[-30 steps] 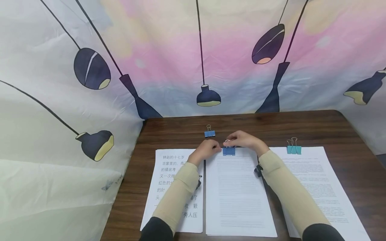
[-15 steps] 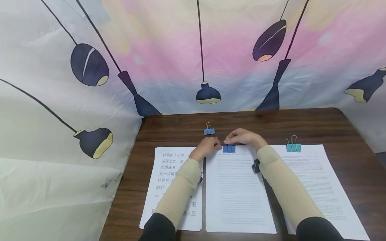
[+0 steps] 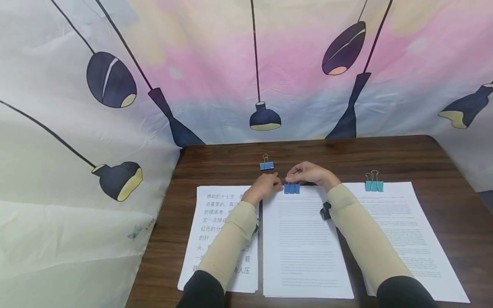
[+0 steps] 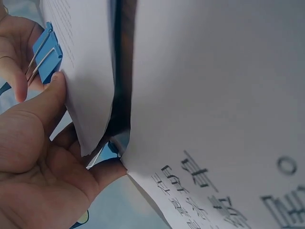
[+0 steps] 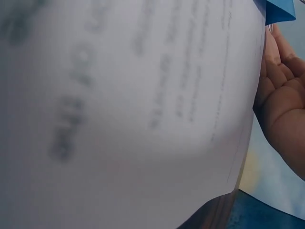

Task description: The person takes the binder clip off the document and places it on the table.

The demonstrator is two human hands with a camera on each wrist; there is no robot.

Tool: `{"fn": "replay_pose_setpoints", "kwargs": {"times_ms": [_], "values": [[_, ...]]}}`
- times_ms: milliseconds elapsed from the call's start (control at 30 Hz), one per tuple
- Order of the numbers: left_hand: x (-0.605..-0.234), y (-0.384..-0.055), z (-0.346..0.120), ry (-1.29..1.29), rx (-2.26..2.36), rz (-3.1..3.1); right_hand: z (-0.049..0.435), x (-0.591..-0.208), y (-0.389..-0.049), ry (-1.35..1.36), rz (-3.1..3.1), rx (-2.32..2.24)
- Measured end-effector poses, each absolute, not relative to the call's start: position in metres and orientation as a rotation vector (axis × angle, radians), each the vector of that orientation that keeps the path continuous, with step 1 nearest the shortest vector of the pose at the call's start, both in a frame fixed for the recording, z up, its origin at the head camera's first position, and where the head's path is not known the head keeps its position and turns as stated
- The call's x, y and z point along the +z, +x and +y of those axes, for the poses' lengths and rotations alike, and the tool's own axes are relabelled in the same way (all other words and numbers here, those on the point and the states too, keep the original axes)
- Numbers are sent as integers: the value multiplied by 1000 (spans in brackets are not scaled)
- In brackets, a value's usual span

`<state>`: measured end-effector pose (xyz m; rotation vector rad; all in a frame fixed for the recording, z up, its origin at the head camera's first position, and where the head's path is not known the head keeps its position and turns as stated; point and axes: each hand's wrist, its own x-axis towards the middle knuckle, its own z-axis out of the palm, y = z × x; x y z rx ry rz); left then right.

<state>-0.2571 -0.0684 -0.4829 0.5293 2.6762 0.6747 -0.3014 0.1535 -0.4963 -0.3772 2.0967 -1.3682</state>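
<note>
A blue binder clip (image 3: 292, 188) sits at the top edge of the middle paper stack (image 3: 306, 248). My right hand (image 3: 311, 173) pinches the clip's wire handles from the far side. In the left wrist view both handles of the clip (image 4: 47, 55) lie beside the right hand's fingers. My left hand (image 3: 265, 188) holds the middle stack's top left corner, its thumb on the page near the clip and other fingers under or beyond the edge. The right wrist view shows only part of the clip (image 5: 281, 12), with the right hand (image 5: 286, 100) partly behind the paper.
Another blue binder clip (image 3: 266, 165) stands farther back on the brown wooden table (image 3: 219, 164). A large-print stack (image 3: 209, 239) lies on the left, partly under the left forearm. On the right, a stack (image 3: 400, 239) bears two teal clips (image 3: 374, 186).
The head view has shifted slightly, so the table appears higher. My left forearm has edged right and its index finger reaches out farther. The right hand stays at the clip.
</note>
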Motion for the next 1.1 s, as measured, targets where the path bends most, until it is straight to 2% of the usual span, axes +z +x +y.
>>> {"fn": "replay_pose_setpoints", "kwargs": {"times_ms": [1100], "values": [[-483, -255, -71, 510, 696, 2664, 149, -490, -300, -310, 2147, -1441]]}}
